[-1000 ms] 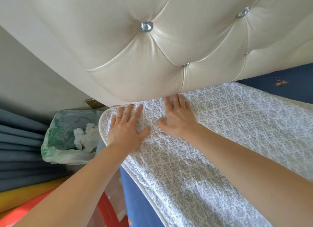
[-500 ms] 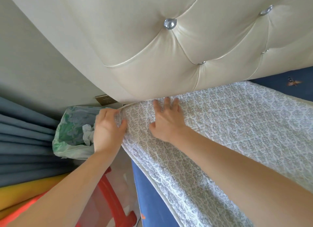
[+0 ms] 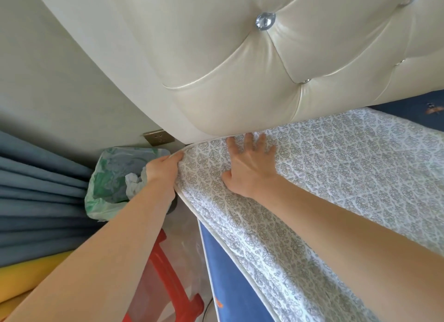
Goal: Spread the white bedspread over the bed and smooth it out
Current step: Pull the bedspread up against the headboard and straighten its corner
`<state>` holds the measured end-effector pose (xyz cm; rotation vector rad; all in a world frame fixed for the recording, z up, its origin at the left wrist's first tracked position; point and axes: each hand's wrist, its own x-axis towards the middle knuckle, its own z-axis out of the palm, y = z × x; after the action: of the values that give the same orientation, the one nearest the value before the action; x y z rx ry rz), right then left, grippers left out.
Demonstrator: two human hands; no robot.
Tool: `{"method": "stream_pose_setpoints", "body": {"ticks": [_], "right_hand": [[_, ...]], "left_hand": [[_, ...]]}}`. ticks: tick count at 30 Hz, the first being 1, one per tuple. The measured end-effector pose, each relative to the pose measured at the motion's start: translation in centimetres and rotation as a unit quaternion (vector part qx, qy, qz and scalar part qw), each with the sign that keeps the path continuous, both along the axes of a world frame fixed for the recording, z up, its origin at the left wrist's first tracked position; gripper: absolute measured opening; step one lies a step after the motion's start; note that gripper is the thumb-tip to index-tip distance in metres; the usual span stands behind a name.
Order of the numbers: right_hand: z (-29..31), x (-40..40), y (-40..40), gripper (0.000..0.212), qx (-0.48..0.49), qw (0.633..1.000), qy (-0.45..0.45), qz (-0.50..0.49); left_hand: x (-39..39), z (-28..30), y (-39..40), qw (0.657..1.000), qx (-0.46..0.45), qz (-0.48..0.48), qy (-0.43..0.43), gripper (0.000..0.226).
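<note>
Nearest to me, the person's two bare forearms reach out over the side of the bed, above the blue under-sheet that shows below the hanging edge. Beside the bed stand a red plastic stool and, further back, a bin lined with a green-and-white plastic bag, against blue pleated curtains.

The left hand has changed its job. A second ago it lay flat on top of the cloth next to the other; now it has slid off over the corner and its fingers are curled round the piped edge of the white bedspread with the grey printed pattern, pinching it at the corner. The right hand stays where it was, fingers spread and palm pressed flat on the cloth, fingertips close to the headboard. I take this to mean that smoothing has given way to tugging: one hand anchors the cloth while the other draws the corner taut and into place.

The bedspread lies on the bed with its corner at the foot of the cream tufted headboard with crystal buttons. Its top edge runs along the headboard towards the right; its long axis seems to run from the headboard back towards the person, down the length of the bed. On the far right a strip of blue sheet is left uncovered.
</note>
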<state>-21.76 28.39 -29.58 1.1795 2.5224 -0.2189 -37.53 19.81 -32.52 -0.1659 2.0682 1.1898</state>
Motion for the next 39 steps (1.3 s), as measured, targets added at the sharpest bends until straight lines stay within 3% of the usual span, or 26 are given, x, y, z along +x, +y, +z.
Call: {"method": "stream_pose_setpoints", "body": {"ticks": [13,17,20,23,24,26,31,33,36,38,39], "right_hand": [[0.0,-1.7,0.0,0.092,-0.011,0.998,-0.038,-0.040],[-0.4,-0.6,-0.4,0.084,-0.021,0.999,0.012,-0.035],[0.8,1.4,-1.8,0.072,-0.054,0.998,0.043,0.009],[3.1,4.4,-4.2,0.039,-0.110,0.990,0.087,0.031],[3.9,5.6,-5.2,0.027,-0.133,0.984,0.119,0.022],[4.8,8.1,-7.1,0.023,-0.142,0.977,0.161,-0.005],[4.3,14.8,-13.4,0.033,-0.008,0.974,0.227,0.004],[4.5,17.1,-16.2,0.043,0.050,0.968,0.245,0.010],[5.0,20.3,-20.7,0.033,0.093,0.969,0.227,0.040],[4.9,21.7,-22.9,0.018,0.044,0.981,0.188,0.028],[5.0,22.4,-24.4,0.023,0.010,0.987,0.157,0.021]], "left_hand": [[-2.8,-0.4,2.2,0.992,-0.011,-0.070,0.104,0.025],[-2.1,-0.3,0.9,0.998,0.017,-0.032,0.058,0.024],[-0.7,0.4,-1.1,0.998,0.039,0.003,-0.050,0.028],[1.9,1.4,-3.6,0.982,0.100,0.021,-0.159,0.035],[3.2,2.0,-4.6,0.979,0.117,0.028,-0.167,0.029],[5.9,2.9,-6.3,0.977,0.125,0.017,-0.170,0.020],[12.7,3.8,-11.9,0.962,0.106,-0.131,-0.215,0.037],[14.7,3.8,-13.8,0.959,0.095,-0.167,-0.207,0.029],[16.6,4.4,-16.3,0.973,0.094,-0.133,-0.163,0.016],[16.3,4.8,-17.2,0.983,0.065,-0.123,-0.119,0.016],[16.2,5.2,-17.9,0.985,0.058,-0.124,-0.104,0.020]]}}
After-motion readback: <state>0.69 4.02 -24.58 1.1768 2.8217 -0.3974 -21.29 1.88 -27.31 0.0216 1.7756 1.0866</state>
